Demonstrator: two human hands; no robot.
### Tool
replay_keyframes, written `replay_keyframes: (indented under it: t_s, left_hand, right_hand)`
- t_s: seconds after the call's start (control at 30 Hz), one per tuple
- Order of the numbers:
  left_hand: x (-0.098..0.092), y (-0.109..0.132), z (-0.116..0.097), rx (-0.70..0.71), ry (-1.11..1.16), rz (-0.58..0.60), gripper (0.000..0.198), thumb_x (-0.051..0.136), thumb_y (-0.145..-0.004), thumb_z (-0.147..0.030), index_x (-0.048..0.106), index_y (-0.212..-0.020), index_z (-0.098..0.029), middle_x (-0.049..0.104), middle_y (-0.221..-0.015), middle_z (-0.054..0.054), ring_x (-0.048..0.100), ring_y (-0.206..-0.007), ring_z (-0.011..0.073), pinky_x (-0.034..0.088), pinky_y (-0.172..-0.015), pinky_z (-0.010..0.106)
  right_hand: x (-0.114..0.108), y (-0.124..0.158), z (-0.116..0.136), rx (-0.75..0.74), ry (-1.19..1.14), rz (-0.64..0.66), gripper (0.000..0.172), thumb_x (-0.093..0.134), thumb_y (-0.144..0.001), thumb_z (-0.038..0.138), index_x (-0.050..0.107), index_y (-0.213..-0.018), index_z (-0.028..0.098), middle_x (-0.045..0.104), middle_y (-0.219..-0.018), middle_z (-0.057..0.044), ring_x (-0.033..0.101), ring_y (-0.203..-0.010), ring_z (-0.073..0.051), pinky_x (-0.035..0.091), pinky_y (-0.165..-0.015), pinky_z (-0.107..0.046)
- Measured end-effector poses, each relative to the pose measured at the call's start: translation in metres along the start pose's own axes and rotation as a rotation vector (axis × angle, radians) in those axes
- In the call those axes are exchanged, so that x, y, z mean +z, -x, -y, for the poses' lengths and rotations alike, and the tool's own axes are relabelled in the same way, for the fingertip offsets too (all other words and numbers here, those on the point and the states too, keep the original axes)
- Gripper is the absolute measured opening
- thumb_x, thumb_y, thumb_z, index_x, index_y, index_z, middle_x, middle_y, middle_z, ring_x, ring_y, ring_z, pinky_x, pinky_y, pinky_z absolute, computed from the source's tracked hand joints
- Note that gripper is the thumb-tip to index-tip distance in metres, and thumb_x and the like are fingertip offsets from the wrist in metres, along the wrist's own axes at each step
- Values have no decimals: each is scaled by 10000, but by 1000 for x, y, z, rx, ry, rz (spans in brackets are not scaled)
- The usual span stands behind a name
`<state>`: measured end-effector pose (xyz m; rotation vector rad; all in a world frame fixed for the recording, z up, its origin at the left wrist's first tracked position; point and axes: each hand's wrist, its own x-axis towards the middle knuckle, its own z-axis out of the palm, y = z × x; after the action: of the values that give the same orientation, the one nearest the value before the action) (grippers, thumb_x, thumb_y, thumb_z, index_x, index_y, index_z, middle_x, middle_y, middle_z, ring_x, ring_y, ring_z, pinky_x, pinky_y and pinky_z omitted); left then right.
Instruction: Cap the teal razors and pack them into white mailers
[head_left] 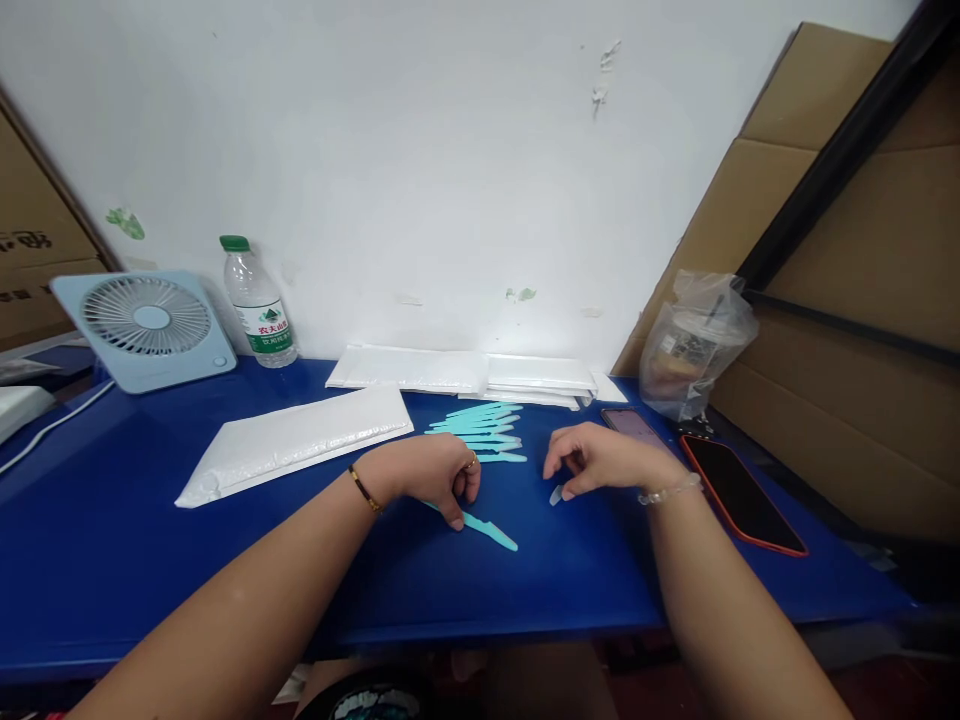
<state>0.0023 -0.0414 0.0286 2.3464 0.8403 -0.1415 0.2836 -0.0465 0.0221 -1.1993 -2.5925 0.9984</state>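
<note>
My left hand point(444, 475) pinches a turquoise eyebrow razor point(491, 530) by its handle. The razor's bladed end points right and toward me, low over the blue table. To the right, my right hand point(589, 460) has its fingers curled, with a small clear blade cap point(556, 495) at the thumb tip. The cap is apart from the razor. Just beyond my hands, several more turquoise eyebrow razors point(480, 425) lie side by side, partly hidden by my left hand. Some of their ends look covered by clear caps.
White padded mailers point(409, 368) lie along the wall, and another padded mailer point(300, 440) is at left. A fan point(154, 320) and a water bottle point(259, 305) stand behind it. At right are a red-edged phone point(742, 495), another phone point(634, 425) and a bagged drink cup point(690, 350).
</note>
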Motion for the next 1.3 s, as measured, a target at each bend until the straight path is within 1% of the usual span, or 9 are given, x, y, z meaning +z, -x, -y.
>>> replay_keyframes:
  t_s: [0.13, 0.2, 0.3, 0.43, 0.53, 0.7, 1.13, 1.23, 1.3]
  left_hand:
    - [6, -4, -1, -33, -14, -58, 129, 687, -662, -302, 667, -737, -199, 627, -656, -19, 525, -562, 108, 331, -483, 210]
    - [8, -7, 1, -18, 2, -114, 117, 658, -688, -299, 656, -736, -193, 625, -656, -17, 525, -566, 108, 337, -489, 210]
    - [7, -12, 8, 1, 91, -274, 143, 624, -716, -320, 633, -768, -187, 621, -691, -15, 539, -610, 111, 370, -524, 202]
    - [7, -22, 19, -35, 306, -448, 250, 614, -715, -389, 607, -835, -170, 619, -739, 0, 559, -670, 122, 425, -582, 205]
    - [7, -27, 25, -54, 393, -470, 289, 620, -701, -414, 600, -842, -162, 620, -738, 6, 568, -682, 129, 444, -599, 215]
    - [6, -27, 27, -62, 418, -482, 306, 630, -688, -419, 601, -843, -158, 624, -744, 13, 570, -684, 130, 451, -614, 222]
    - [6, -27, 21, -50, 376, -482, 331, 595, -712, -455, 604, -861, -160, 626, -758, 19, 571, -705, 144, 449, -637, 241]
    - [9, -26, 22, -61, 178, -558, 365, 551, -753, -466, 604, -970, -176, 632, -939, 62, 568, -885, 194, 446, -758, 289]
    - [12, -26, 26, -67, -25, -629, 592, 607, -690, -541, 534, -1165, -196, 544, -1197, 102, 461, -1117, 262, 388, -896, 348]
  right_hand:
    - [13, -10, 4, 23, -31, 5, 161, 678, -698, 324, 653, -732, 169, 598, -709, -5, 523, -593, -108, 424, -532, -220]
    - [17, -15, 4, 32, -126, -72, 150, 643, -733, 308, 626, -793, 172, 597, -674, 3, 543, -584, -112, 433, -527, -223]
    - [18, -21, 2, 8, -372, -329, 234, 623, -760, 328, 583, -937, 180, 602, -693, 6, 582, -575, -118, 477, -545, -246]
    - [18, -29, 0, 16, -696, -718, 272, 673, -723, 383, 579, -861, 168, 627, -723, -19, 656, -682, -163, 509, -586, -257]
    - [19, -33, 1, 45, -788, -826, 288, 697, -700, 402, 600, -822, 159, 646, -709, -30, 656, -639, -156, 455, -486, -202]
    - [22, -35, 4, 10, -800, -833, 268, 708, -691, 396, 618, -784, 161, 660, -709, -27, 588, -499, -103, 353, -387, -177]
    - [34, -47, 8, 16, -785, -630, 277, 695, -696, 409, 615, -775, 156, 683, -740, -43, 593, -511, -107, 381, -412, -185]
    - [36, -49, 3, 58, -657, -623, 278, 686, -695, 414, 636, -755, 147, 658, -686, -21, 533, -495, -86, 375, -439, -196]
    - [36, -49, -3, 98, -525, -597, 284, 675, -701, 419, 661, -753, 141, 636, -659, -13, 536, -547, -104, 417, -512, -225]
